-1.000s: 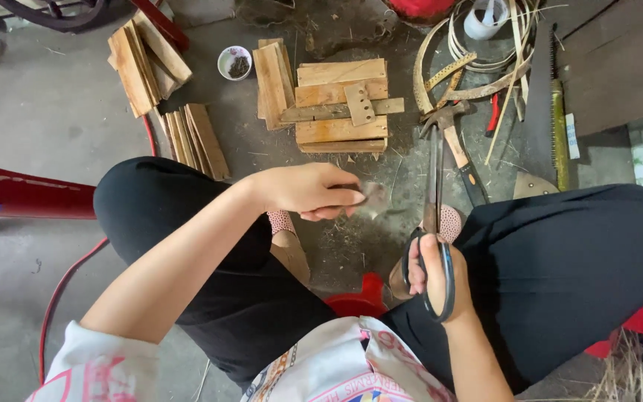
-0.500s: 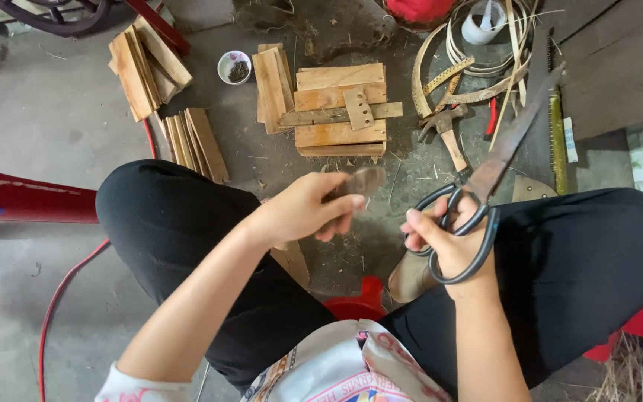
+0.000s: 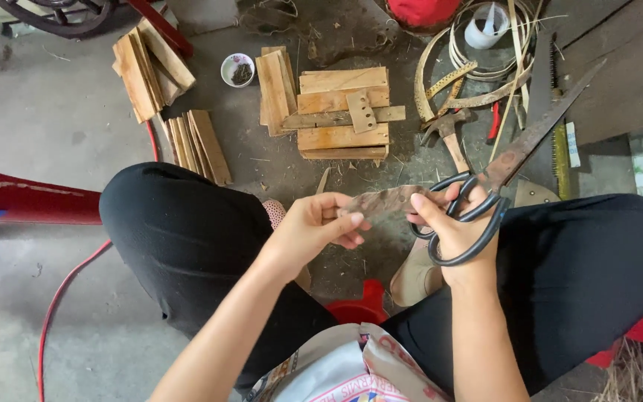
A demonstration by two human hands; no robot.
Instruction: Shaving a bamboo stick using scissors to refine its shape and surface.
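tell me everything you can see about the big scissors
The scissors are large, dark metal shears with long, dull, rusty-looking blades and black loop handles. The blades look shut and point up and to the right, over the tools on the ground. The right hand grips them through the loops, above the right knee. That hand's fingers also touch the thin brown strip which the left hand holds.

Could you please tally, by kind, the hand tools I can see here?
Scissors, in the right hand: 1
Hammer: 1
Handsaw: 1
Red-handled pliers: 1
Total: 4
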